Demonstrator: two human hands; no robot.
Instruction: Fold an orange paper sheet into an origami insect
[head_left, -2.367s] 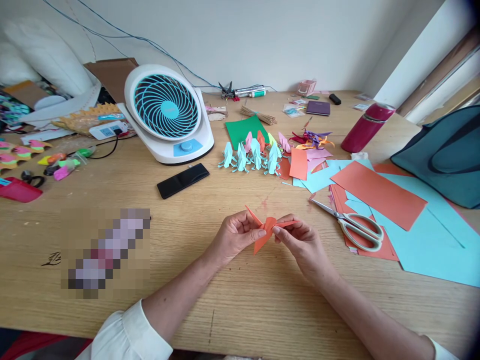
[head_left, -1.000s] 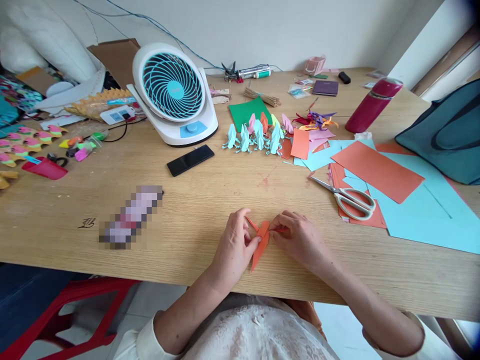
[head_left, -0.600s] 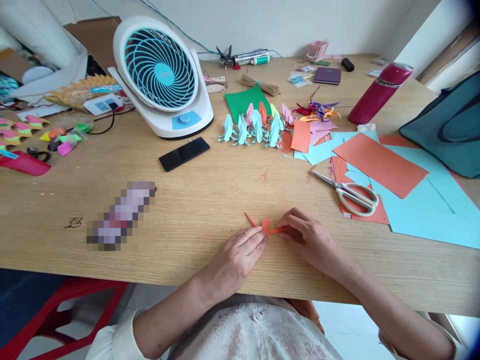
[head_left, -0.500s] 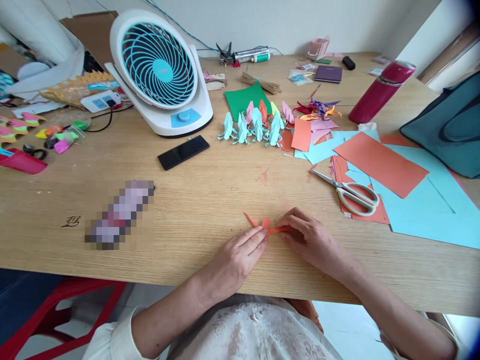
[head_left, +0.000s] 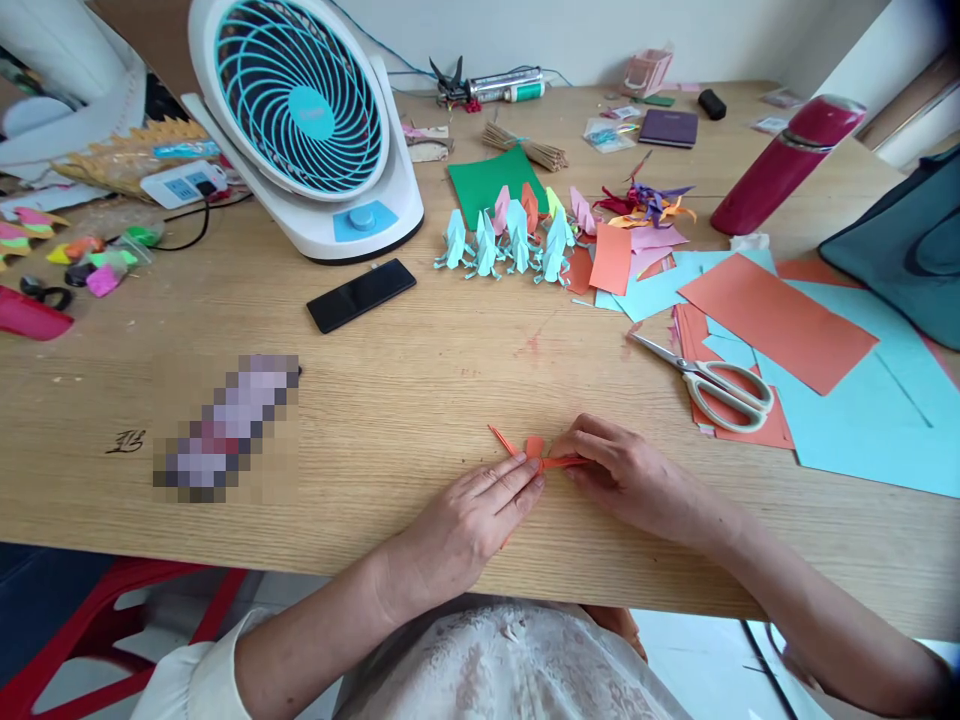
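Observation:
A folded piece of orange paper with narrow pointed strips sticking out lies on the table in front of me. My left hand holds its middle down against the wood, fingers together and straight; they hide much of the fold. From the right side, my right hand pinches one thin strip of the same paper between thumb and fingers. Another strip points up and left past my left fingertips. Beyond the hands stand several folded paper figures, light blue in front, with pink, orange and yellow ones behind.
Scissors lie right of my hands on orange sheets, beside large light-blue paper. A white fan, a black phone and a blurred-out object are to the left. A red flask and teal bag stand right.
The view has shifted slightly, so the table things sit a little differently in it. Both hands stay on the orange paper, with hardly any visible movement.

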